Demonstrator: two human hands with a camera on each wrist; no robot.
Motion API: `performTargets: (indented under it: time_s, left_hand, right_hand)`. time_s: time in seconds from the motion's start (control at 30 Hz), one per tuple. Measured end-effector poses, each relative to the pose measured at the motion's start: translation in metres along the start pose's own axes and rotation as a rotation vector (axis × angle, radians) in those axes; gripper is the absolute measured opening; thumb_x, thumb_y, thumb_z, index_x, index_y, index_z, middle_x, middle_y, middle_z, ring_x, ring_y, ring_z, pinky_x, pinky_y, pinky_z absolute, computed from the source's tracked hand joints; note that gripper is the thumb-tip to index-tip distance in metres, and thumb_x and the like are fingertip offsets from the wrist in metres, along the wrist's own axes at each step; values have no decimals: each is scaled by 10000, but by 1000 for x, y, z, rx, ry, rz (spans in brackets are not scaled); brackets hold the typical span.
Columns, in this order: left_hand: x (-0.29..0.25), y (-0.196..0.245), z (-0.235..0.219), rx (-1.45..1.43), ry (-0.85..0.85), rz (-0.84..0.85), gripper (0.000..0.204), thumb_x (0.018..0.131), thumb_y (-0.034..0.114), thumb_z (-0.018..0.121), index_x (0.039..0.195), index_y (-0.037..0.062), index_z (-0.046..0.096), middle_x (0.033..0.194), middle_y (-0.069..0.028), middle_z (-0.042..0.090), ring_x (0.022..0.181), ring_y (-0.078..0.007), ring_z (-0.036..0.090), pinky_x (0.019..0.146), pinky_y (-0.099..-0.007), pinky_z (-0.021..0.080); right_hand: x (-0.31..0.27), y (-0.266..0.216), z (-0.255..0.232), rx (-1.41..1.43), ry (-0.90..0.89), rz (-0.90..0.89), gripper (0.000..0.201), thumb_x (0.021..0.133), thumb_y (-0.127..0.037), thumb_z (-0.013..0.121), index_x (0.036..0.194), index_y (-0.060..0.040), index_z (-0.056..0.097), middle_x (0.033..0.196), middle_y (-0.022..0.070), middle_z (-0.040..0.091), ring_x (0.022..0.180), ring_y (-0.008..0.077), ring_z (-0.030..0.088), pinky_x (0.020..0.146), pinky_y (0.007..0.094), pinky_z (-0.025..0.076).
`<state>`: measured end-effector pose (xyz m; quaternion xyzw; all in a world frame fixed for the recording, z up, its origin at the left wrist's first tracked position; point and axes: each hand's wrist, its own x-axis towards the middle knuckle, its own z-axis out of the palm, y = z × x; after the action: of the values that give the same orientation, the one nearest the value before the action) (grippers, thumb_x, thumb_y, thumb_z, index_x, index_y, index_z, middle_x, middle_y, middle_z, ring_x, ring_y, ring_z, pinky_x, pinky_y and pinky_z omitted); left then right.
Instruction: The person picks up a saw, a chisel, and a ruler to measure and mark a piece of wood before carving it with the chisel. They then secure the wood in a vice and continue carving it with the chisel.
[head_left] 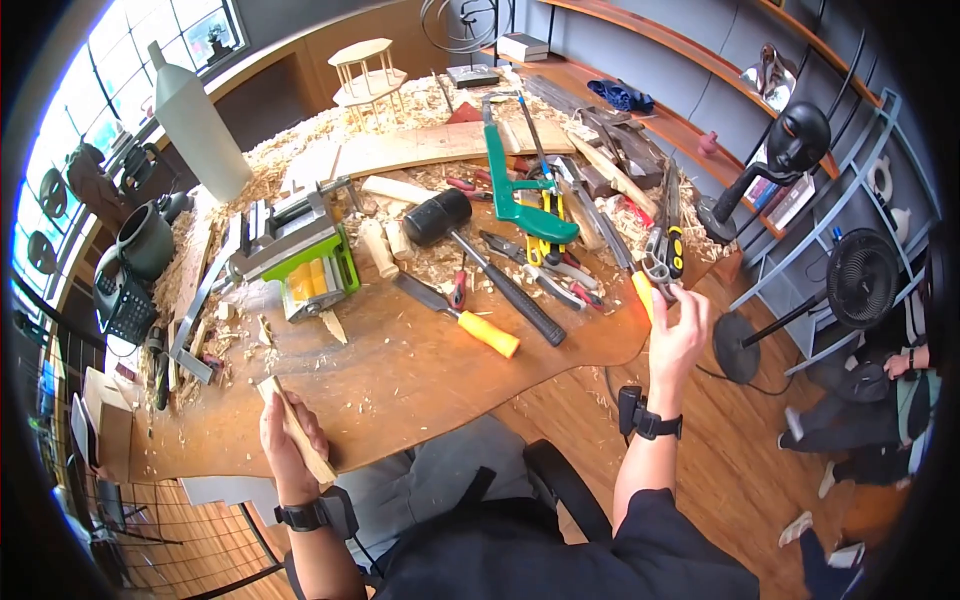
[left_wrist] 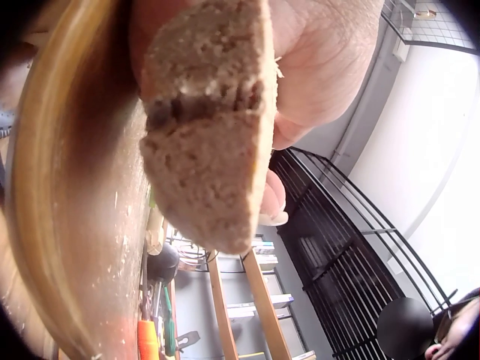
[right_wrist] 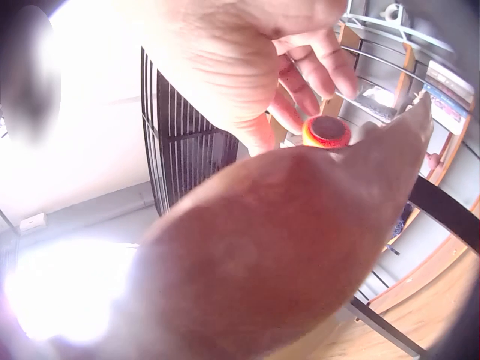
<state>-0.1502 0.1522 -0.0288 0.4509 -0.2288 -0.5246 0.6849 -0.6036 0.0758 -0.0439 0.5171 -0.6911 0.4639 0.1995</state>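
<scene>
My left hand (head_left: 290, 440) holds a split piece of pale wood (head_left: 300, 435) upright at the table's front edge, fingers curled round it. The left wrist view shows the wood's rough, flat end (left_wrist: 206, 165) close up, with the hand (left_wrist: 322, 60) behind it. My right hand (head_left: 678, 340) is at the table's right edge, fingers loosely bent beside the yellow handle (head_left: 642, 296) of a long tool. In the right wrist view, the handle's round end (right_wrist: 328, 131) shows near the fingers of the hand (right_wrist: 232, 67); whether they touch it is unclear.
On the brown table (head_left: 400, 400) lie a black mallet (head_left: 500, 285), a yellow-handled chisel (head_left: 488, 334), a green saw (head_left: 510, 190), pliers (head_left: 550, 285) and a green-based vise (head_left: 300, 255). Wood shavings cover the back. A fan (head_left: 860, 280) stands on the right.
</scene>
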Motion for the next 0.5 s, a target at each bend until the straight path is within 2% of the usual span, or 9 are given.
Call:
performTargets:
  time_s: [0.07, 0.13, 0.17, 0.23, 0.3, 0.33, 0.37, 0.43, 0.5]
  left_hand:
    - [1, 1, -1, -3, 2, -1, 317, 1036, 362, 416, 963, 67, 504, 560, -38, 477, 349, -125, 428, 300, -233, 369]
    - [0, 1, 0, -8, 3, -3, 323, 1035, 368, 418, 958, 67, 504, 554, -40, 476, 345, -127, 427, 296, -235, 368]
    - [0, 1, 2, 9, -1, -4, 341, 1036, 395, 409, 952, 79, 507, 553, -31, 468, 341, -116, 410, 293, -229, 358]
    - [-1, 2, 2, 18, 4, 2, 359, 1036, 422, 400, 945, 92, 510, 552, -21, 460, 337, -104, 393, 289, -223, 347]
    - [0, 2, 0, -48, 8, -38, 418, 1042, 430, 358, 944, 53, 511, 536, -60, 472, 339, -144, 430, 288, -245, 366]
    - [3, 1, -6, -32, -45, -43, 536, 1024, 527, 319, 930, 39, 520, 546, -75, 488, 346, -158, 446, 295, -261, 382]
    - [3, 1, -5, -40, -36, -33, 536, 1024, 527, 319, 930, 39, 520, 546, -75, 488, 346, -158, 446, 295, -261, 382]
    - [-1, 1, -2, -33, -35, -98, 648, 989, 619, 289, 933, 22, 534, 556, -86, 505, 353, -173, 462, 305, -279, 400]
    - [-1, 1, -7, 97, -97, -108, 759, 958, 684, 231, 959, -3, 552, 577, -109, 540, 368, -189, 491, 323, -293, 419]
  right_hand:
    - [3, -16, -7, 22, 10, 39, 198, 892, -195, 696, 1009, -39, 661, 918, 104, 628, 816, 291, 629, 712, 381, 505]
    - [3, -29, -9, 189, -80, 70, 169, 953, -188, 615, 976, -27, 661, 836, 106, 643, 720, 286, 631, 656, 367, 498]
    - [4, -52, -16, 239, -197, 174, 192, 982, -179, 563, 970, -19, 670, 798, 112, 660, 658, 287, 632, 627, 353, 497]
    - [-6, -70, -10, 481, -429, 137, 185, 963, -183, 592, 995, -23, 679, 845, 128, 674, 732, 285, 649, 657, 361, 502]
    - [-11, -114, -7, 537, -493, -210, 205, 940, -206, 623, 1024, -29, 684, 880, 136, 679, 821, 299, 655, 716, 379, 511]
    - [-17, -141, -9, 638, -607, -200, 232, 927, -222, 640, 1051, -29, 675, 930, 143, 677, 878, 310, 651, 762, 390, 513]
    - [-26, -166, -10, 738, -723, -190, 265, 914, -238, 657, 1077, -29, 667, 980, 149, 675, 935, 322, 646, 808, 401, 515]
    - [-44, -199, 1, 847, -959, -314, 402, 908, -299, 660, 1207, -36, 599, 1114, 179, 641, 1036, 362, 625, 884, 416, 506]
    - [-55, -236, 10, 910, -1047, -349, 463, 905, -327, 658, 1257, -43, 557, 1159, 192, 620, 1075, 375, 608, 907, 422, 499]
